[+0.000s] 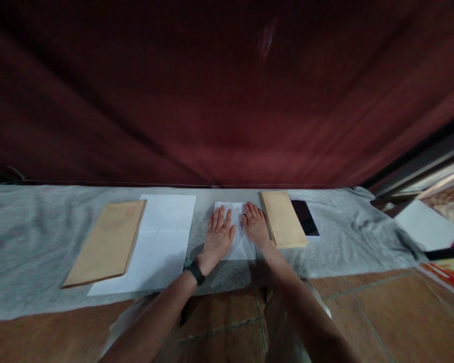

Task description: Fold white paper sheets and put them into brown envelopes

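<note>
A folded sheet of white paper (pixel 239 250) lies in front of me on the grey cloth. My left hand (pixel 219 234) rests flat on its left part, palm down with fingers stretched out; a dark band is on that wrist. On the paper's right part lies my right hand (pixel 254 224), also palm down, its fingers extended. Just right of it sits a stack of brown envelopes (pixel 285 219). Further left, a larger sheet of white paper (pixel 162 242) with a crease across it is partly covered by more brown envelopes (pixel 108 242).
A dark phone (pixel 305 218) lies beside the right envelopes, partly under them. The grey cloth (pixel 348 227) covers a long narrow surface. Behind it rises a dark red panel (pixel 212 111). Brown floor tiles (pixel 219 322) show below, and colourful printed items (pixel 450 272) stand at far right.
</note>
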The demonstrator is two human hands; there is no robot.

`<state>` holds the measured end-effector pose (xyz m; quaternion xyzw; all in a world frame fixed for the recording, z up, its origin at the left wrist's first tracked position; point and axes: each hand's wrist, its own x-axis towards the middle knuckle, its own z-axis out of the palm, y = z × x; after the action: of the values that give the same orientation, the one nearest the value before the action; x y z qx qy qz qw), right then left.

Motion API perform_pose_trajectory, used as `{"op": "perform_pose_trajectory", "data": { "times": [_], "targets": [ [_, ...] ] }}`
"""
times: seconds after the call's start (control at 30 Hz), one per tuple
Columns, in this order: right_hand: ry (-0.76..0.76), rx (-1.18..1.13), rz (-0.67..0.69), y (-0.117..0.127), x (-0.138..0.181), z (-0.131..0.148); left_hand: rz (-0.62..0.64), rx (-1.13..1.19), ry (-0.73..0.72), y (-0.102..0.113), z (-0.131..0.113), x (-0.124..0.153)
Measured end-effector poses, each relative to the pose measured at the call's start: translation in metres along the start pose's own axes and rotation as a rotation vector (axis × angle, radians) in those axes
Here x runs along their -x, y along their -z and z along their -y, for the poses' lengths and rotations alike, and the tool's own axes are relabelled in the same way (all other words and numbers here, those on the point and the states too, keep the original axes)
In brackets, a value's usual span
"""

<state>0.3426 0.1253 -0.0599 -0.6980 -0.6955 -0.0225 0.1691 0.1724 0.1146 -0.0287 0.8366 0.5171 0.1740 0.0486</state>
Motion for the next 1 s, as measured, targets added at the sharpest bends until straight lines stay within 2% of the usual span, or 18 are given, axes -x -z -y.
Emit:
{"op": "perform_pose_trajectory", "data": {
  "times": [0.13, 0.23, 0.33, 0.53, 0.8, 1.0],
  "targets": [
    [0.001, -0.025, -0.001, 0.004, 0.006, 0.013, 0.066, -0.058, -0.004, -0.019, 0.009, 0.003],
    [0.077, -0.069, 0.037, 0.005, 0.016, 0.026, 0.05, -0.062, 0.001, -0.025, 0.009, 0.008],
    [0.09, -0.078, 0.065, 0.003, 0.025, 0.032, 0.024, -0.051, 0.009, -0.027, 0.008, 0.009],
    [0.044, -0.021, 0.054, 0.0, 0.032, 0.024, 0.05, -0.105, 0.063, -0.028, 0.006, 0.007],
    [0.004, 0.0, -0.012, -0.003, 0.039, 0.012, -0.033, -0.1, 0.1, -0.031, 0.01, 0.012],
    [0.009, 0.006, -0.036, -0.002, 0.044, 0.004, -0.034, -0.1, 0.112, -0.032, 0.011, 0.016]
  ]
}}
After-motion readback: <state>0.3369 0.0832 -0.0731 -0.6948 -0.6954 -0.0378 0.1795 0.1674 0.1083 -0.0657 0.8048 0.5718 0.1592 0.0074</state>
